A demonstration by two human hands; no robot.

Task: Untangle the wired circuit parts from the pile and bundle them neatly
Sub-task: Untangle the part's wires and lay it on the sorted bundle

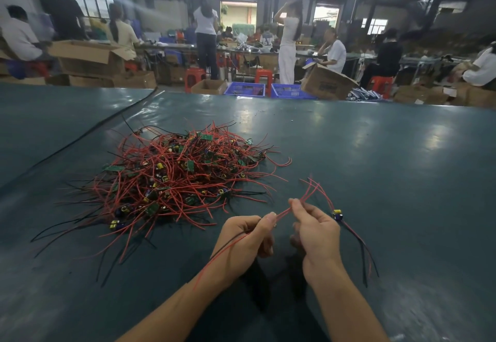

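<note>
Head view, table (389,154) with dark green cover.

- Far left: a thin black cable (88,132) lies on the table, running from 8 o'clock up to 1 o'clock, apart from the rest.
- Pile (177,178): tangled red and black wires with small green boards and yellow and blue components. It rests on the table at 10 o'clock from the hands, near them but not touching. Loose ends stick out all round.
- Left hand (247,237): curled, thumb and forefinger pinching the red wires (284,211). A red and a black strand leave the fist and lie over the wrist and forearm toward 7 o'clock.
- The red wires span the short gap between the hands, rising toward 1 o'clock.
- Right hand (316,231): curled, fingertips pinching the same red wires just beside the left thumb. Past the pinch the free ends fan out at 1 o'clock.
- Part (337,214): one yellow and blue piece at 3 o'clock from the right hand, just beside the knuckles. Whether it hangs or rests on the table I cannot tell.
- Leads (362,250): black and red, trailing from the part toward 5 o'clock.
- Beyond the far table edge, at 12 o'clock: red stools (194,76), two blue crates (245,89), a tipped cardboard box (326,83). People sit and stand at benches behind.
</note>
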